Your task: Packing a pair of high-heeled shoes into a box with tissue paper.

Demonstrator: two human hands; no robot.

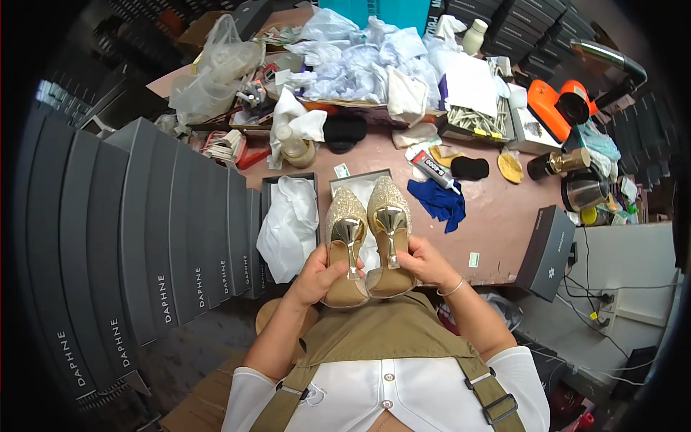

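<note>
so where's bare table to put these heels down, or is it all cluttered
Bare pink table lies right of the blue cloth, running to the dark grey box at the edge. A smaller gap sits between the glue tube and the open shoebox. The far half is crowded with tissue paper and tools.

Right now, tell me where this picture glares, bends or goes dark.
Head view: glare sits on the gold heels of the shoes held by the left hand and right hand; the row of dark boxes bows with the fisheye; the corners fall to black; the table is evenly lit and sharp.
</note>
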